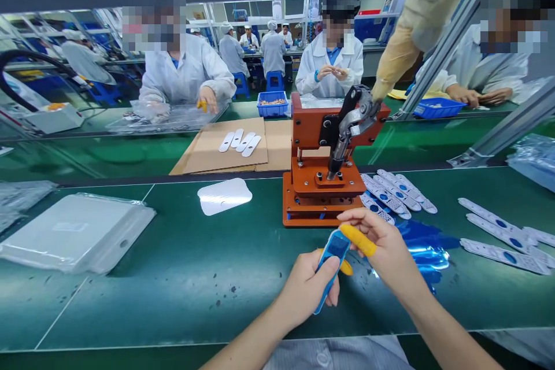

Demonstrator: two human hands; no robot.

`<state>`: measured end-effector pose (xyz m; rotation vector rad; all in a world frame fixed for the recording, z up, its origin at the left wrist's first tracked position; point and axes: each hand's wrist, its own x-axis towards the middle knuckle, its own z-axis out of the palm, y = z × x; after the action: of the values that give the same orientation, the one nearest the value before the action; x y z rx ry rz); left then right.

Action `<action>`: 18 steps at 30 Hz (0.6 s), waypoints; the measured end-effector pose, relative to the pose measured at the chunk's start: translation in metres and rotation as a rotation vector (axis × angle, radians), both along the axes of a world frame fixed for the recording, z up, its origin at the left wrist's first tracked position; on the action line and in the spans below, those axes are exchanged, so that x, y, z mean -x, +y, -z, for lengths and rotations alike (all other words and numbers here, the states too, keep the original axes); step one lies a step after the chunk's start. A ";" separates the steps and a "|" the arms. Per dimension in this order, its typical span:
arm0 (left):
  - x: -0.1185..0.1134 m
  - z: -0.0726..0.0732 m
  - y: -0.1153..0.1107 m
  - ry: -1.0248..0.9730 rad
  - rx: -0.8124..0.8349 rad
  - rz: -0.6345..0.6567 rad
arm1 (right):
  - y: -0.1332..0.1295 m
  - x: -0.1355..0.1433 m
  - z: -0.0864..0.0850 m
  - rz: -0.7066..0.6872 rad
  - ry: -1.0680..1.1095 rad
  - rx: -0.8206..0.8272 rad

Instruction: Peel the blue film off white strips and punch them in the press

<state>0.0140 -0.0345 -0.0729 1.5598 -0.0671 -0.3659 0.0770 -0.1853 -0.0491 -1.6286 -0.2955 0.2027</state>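
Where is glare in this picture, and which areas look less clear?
Head view: strong glare on the blue film, a bright streak on the white sheet; same head view: the blue strip in the left hand fairly sharp, background workers softer, some faces pixelated.

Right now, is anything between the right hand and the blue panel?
Nothing visible: the right hand is at the far end of the blue panel; the left hand holds its nearer part. The orange press stands beyond.
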 end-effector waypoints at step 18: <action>-0.001 -0.013 0.003 0.400 0.565 -0.053 | -0.008 -0.017 -0.004 -0.138 -1.148 0.463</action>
<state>0.0146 -0.0319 -0.0597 0.9104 0.1695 -0.5563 0.0937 -0.1928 -0.0449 -2.0391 -1.3057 -0.6434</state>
